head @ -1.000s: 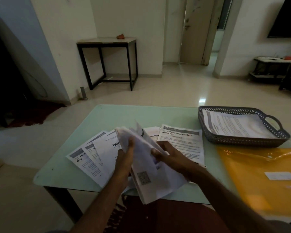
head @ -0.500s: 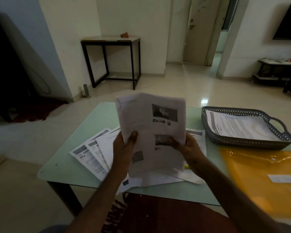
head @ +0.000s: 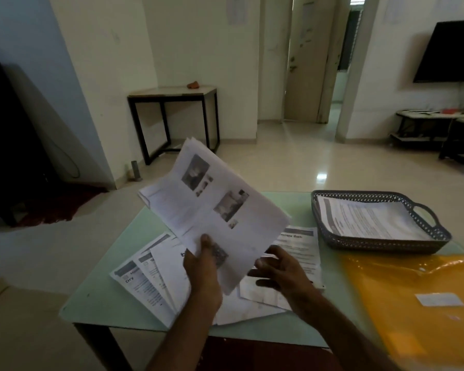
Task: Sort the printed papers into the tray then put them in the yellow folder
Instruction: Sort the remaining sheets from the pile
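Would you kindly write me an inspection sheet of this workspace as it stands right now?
Surface: pale green table, partly covered by papers.
Job's things: sheaf of papers held up, tilted; loose papers fanned on the table; tray holding printed sheets; yellow folder flat, nearer than the tray.
Clutter: nothing seen.
Hands: left hand grips the sheaf's lower edge; right hand open beside it, contact unclear.
Cables: one dark cable looped against the left wall.
Surroundings: side table, doorway, wall television.
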A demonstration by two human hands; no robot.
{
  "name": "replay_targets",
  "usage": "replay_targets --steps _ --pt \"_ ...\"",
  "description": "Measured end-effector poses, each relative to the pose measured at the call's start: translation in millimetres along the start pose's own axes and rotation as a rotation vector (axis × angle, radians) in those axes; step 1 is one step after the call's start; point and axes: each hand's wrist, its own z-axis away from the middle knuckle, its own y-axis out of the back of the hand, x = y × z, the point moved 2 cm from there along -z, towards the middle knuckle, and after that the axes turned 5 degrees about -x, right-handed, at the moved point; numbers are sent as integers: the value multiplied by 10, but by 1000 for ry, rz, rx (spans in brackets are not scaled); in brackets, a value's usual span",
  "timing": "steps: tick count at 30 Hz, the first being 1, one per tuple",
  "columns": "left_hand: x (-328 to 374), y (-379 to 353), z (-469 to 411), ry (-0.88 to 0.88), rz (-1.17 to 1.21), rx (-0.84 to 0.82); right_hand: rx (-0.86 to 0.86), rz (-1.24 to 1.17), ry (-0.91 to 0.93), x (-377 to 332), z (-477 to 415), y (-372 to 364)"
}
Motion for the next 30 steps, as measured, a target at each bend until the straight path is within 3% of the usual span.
replay_targets --steps 6,11,15,18,21,25,30 --pt "-415 -718 495 163 77 -172 246 25 119 -309 140 373" --pt "-293 -1000 219 283 95 -399 214 186 91 -943 447 1496" --pt "-63 -1336 -124 215 -292 -636 142 260 -55 -1300 556 2448" --pt "-268 -1955 5 145 -551 -793 150 310 -109 -1462 437 3015" --pt "-727 -2640 -57 -33 -611 -713 300 410 -137 -1555 199 3539" --pt "-1309 -3349 -224 -45 -760 -583 653 631 -217 -1440 -198 4125" --pt "-1944 -3713 -300 -101 -1025 -534 677 966 -329 -1029 -526 4407"
